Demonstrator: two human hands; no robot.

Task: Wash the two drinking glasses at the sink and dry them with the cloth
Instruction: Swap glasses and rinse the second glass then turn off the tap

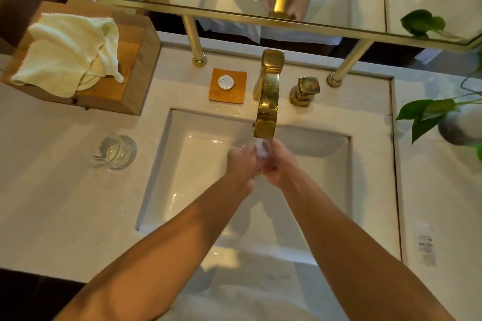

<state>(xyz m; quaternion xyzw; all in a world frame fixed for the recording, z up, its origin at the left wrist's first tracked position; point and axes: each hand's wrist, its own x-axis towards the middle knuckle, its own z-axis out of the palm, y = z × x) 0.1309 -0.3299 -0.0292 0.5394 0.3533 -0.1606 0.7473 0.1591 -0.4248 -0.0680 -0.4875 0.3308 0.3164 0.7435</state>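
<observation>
Your forearms reach over the sink [161, 164]; left hand [241, 161] and right hand [280, 161] close together around a glass [262, 150] under its faucet [266, 112]. Left of the sink, the second glass [114, 152] and cloth [67, 52] wait; drying remains.

A single wide-angle view from the person's head looks steeply down and forward onto the white rectangular sink basin [323, 169], close enough that both bare forearms fill the lower frame. The gold-framed mirror [234, 12] crosses the top edge, and the pale stone countertop [52, 203] bows outward at both sides.
</observation>
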